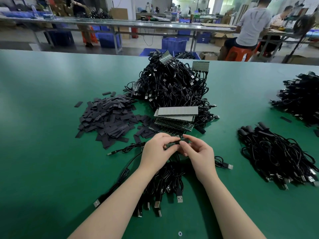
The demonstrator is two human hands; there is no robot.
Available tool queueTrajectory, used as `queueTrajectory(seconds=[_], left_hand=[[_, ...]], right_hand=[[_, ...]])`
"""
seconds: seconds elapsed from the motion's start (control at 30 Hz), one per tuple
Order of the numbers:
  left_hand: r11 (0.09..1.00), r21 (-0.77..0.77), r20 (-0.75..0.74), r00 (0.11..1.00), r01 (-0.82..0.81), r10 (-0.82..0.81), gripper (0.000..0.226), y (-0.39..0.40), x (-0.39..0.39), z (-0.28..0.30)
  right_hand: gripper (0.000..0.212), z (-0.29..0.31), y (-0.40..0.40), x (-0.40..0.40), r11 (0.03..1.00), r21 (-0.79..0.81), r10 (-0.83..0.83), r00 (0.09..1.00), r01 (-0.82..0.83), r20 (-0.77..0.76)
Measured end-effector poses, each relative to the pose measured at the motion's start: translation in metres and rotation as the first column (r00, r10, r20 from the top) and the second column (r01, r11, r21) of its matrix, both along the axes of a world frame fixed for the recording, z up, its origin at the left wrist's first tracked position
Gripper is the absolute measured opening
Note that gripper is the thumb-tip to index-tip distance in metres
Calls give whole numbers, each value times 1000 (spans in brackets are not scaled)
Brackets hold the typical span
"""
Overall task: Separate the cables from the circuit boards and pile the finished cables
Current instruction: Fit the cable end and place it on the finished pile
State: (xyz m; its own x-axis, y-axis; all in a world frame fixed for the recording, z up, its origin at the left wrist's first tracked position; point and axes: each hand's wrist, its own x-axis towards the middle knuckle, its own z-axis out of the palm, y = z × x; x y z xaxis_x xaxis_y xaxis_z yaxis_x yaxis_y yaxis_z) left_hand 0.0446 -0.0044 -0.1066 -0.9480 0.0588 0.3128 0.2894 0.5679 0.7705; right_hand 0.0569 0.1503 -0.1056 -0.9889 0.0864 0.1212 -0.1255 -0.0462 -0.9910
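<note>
Head view: a green circuit board strip (170,145) is held above the green table (43,118) between both hands. The left hand (156,149) is curled round the strip's left part, thumb on top, while the right hand (198,153) pinches a small black piece (183,139) at the strip's right end with thumb and forefinger. Black cables (162,180) with USB plugs hang from the strip and are spread on the table beneath the wrists, toward 6 o'clock. At 12 o'clock from the hands a stack of board strips (174,120) is seen, and behind it a large tangled heap of cables (172,85) still on boards. A heap of flat black sleeves (107,118) lies at 10 o'clock. A pile of finished cables (276,156) is laid at 3 o'clock, with a further cable pile (300,99) at 2 o'clock
</note>
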Motion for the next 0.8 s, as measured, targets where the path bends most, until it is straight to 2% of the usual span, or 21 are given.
queueTrajectory(seconds=[0.47,0.7,0.8], left_hand=[[997,73,-26,1000,0,2,17,0,0,-2],[992,121,-49,999,21,-15,13,0,-2,-4],[992,121,-63,998,26,-19,16,0,-2,-4]], right_hand=[[12,-2,1,-1,998,54,-37,999,36,11],[24,2,0,0,998,46,30,999,-32,41],[21,3,0,1,998,35,47,999,-48,26]])
